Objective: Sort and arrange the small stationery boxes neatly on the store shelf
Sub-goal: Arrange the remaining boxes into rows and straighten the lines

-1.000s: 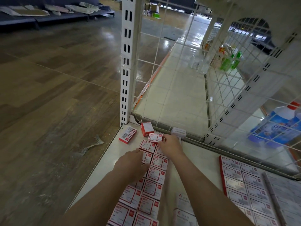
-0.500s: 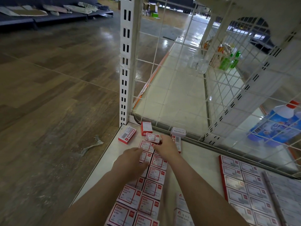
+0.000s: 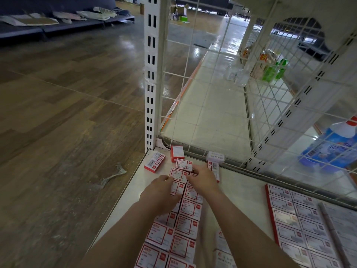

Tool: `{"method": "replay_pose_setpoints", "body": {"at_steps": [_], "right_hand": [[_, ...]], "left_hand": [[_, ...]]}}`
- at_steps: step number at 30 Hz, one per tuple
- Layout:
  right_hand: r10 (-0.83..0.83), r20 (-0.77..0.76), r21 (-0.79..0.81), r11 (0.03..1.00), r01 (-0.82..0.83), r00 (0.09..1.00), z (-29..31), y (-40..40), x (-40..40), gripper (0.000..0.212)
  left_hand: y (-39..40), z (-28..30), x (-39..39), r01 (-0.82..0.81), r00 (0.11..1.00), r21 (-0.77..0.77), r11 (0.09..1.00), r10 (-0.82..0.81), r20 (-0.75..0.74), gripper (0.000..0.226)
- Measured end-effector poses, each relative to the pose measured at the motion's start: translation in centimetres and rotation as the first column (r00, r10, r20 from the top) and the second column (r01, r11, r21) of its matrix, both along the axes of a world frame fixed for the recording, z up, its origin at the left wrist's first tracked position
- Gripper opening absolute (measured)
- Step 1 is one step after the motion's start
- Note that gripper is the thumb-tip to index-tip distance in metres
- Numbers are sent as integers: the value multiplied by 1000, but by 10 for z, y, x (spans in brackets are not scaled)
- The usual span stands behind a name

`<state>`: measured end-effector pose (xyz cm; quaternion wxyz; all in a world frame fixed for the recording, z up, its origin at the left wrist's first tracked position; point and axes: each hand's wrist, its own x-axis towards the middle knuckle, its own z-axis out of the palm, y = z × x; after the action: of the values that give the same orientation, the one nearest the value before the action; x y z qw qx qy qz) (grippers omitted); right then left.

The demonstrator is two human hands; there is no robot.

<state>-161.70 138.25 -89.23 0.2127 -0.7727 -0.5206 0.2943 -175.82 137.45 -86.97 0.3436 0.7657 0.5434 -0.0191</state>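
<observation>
Fingers (image 3: 190, 174) of the right hand (image 3: 202, 177) reaching forward over the far end of a double row of small red-and-white boxes (image 3: 188, 209), tips on or just at the box there; whether pinching it or only pressing it, cannot tell. Left hand (image 3: 160, 194) lying palm down on the left column of the same row, fingers fairly straight, tips at the near edge of a box, gripping nothing that shows.

Row running away along the white shelf (image 3: 241, 192), boxes flat, labels up, packed edge to edge. Beyond its far end, strays: one box (image 3: 184, 163) lying slightly askew just past the hands, one barcode-side up (image 3: 155, 162) near the shelf's left edge, one red box standing on end (image 3: 177, 152) by the upright post (image 3: 151, 74), a pale box (image 3: 215, 157) against the wire back panel (image 3: 222, 93), another partly hidden behind the right hand.

Likely trouble: a push too hard from either hand skewing the whole packed row, or knocking the barcode-up box off the open left edge to the floor (image 3: 58, 132). Standing box apt to topple if brushed.

No tray or bin in sight; only the boxes themselves, all closed, contents unseen. A second, larger block of boxes (image 3: 289, 215) lying further right on the shelf.
</observation>
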Motion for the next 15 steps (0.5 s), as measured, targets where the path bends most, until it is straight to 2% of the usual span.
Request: {"method": "replay_pose_setpoints", "body": {"at_steps": [6,10,13,15], "right_hand": [[29,16,-26,999,-29,999,1,2,0,24],[-5,30,3,1000,4,1000,5,5,2,47],[11,58,33,999,-13,998,7,9,3,30],[-21,51,30,999,19,998,5,13,2,29]], "left_hand": [[0,-1,-2,9,1000,-15,1000,-9,-17,66],[-2,-2,-1,4,1000,-28,1000,-5,-22,68],[-1,0,1,2,999,-23,1000,-3,-34,67],[1,2,1,6,999,-12,1000,-6,-37,63]]}}
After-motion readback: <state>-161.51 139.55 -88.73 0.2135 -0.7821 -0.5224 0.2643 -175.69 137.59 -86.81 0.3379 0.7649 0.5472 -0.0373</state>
